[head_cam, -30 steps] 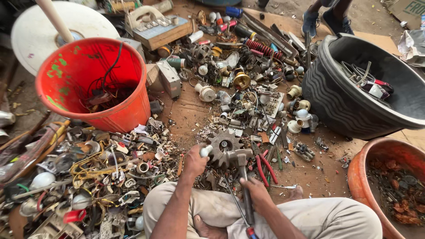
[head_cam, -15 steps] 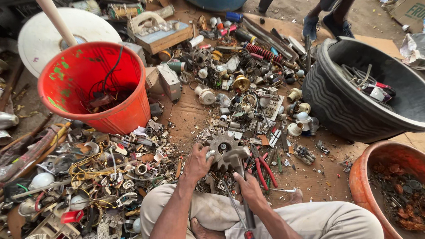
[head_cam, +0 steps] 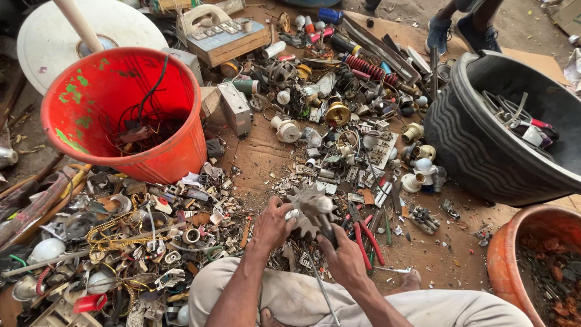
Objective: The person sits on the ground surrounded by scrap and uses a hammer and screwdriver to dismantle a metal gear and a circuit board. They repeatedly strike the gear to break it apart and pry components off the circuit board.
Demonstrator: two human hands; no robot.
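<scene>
left hand (head_cam: 272, 225) now grips gear (head_cam: 310, 209)

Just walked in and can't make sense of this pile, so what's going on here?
A person sits on the ground amid scattered metal scrap. The left hand grips a toothed metal gear, and the right hand holds a tool handle against it. Red-handled pliers lie just to the right. A red bucket holding wires, a black tub and a rusty orange basin stand around. Another person's feet show at the top.
</scene>
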